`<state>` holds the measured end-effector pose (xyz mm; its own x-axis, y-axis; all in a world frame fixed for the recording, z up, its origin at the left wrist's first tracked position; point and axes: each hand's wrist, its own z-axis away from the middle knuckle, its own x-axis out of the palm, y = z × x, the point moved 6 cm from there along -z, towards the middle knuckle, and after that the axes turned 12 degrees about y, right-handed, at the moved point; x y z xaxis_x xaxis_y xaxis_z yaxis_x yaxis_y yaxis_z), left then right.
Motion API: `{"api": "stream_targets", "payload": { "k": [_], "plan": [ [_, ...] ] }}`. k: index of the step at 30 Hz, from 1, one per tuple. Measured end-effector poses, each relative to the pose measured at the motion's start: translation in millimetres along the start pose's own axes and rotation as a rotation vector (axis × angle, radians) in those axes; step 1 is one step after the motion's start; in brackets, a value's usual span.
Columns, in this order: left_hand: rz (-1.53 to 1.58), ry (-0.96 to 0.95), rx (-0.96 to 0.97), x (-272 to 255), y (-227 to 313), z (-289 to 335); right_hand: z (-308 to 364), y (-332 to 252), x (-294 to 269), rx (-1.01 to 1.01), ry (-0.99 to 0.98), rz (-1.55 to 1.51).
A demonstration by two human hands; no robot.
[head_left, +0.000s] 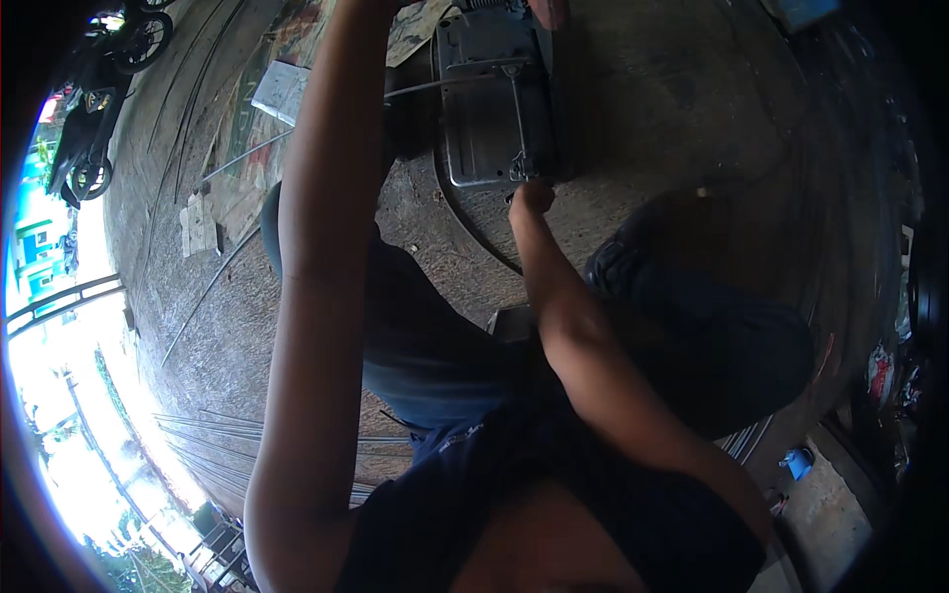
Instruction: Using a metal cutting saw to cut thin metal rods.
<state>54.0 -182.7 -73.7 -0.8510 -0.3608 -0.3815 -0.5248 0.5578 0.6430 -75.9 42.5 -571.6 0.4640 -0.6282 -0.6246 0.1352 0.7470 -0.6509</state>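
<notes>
My right hand point(534, 198) is closed at the near end of a dark metal machine base point(479, 133), which looks like that of a cut-off saw. It grips what seems to be the small handle of the clamp screw point(520, 114) running along the base; the fingers mostly hide it. A thin metal rod point(420, 89) crosses the base from the left, passing behind my left forearm point(331, 148). That arm stretches up past the top edge, so my left hand is out of the picture.
A dark cable point(460, 217) curves beside the base. Left lie a pale flat piece point(281, 91) and torn cardboard point(199, 225). Long thin rods point(213, 445) spread at lower left. A motorbike point(89, 148) stands far left; a blue container point(796, 463) sits lower right.
</notes>
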Motion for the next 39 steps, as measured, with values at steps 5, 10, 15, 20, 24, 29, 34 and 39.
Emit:
{"api": "stream_targets", "payload": {
  "k": [5, 10, 15, 20, 24, 29, 34, 39],
  "plan": [
    [-0.073, 0.028, 0.025, -10, -1, 3, 11, -5, -23, -0.126, -0.061, -0.146],
    [0.043, -0.054, -0.129, 1, 3, 5, 27, -26, -63, -0.534, 0.092, -0.222],
    [-0.041, 0.048, 0.014, -7, -15, -4, 133, -45, -99, -1.424, -0.049, -0.208],
    [0.017, 0.118, 0.164, -16, -31, -16, 163, 44, -46, -0.856, -1.196, 0.417],
    [0.038, 0.030, 0.052, 8, -15, -2, 32, 89, -33, 0.593, -0.841, -0.359],
    [0.108, -0.046, -0.004, 15, -12, -2, -5, 30, -46, 0.457, -0.248, -0.658],
    [0.024, 0.041, 0.115, -6, -38, -20, 72, 26, -48, 0.514, -0.481, -0.538],
    [0.200, -0.003, -0.030, 19, -26, 1, 18, 11, -58, 0.795, -0.638, -0.829]
  ]
}}
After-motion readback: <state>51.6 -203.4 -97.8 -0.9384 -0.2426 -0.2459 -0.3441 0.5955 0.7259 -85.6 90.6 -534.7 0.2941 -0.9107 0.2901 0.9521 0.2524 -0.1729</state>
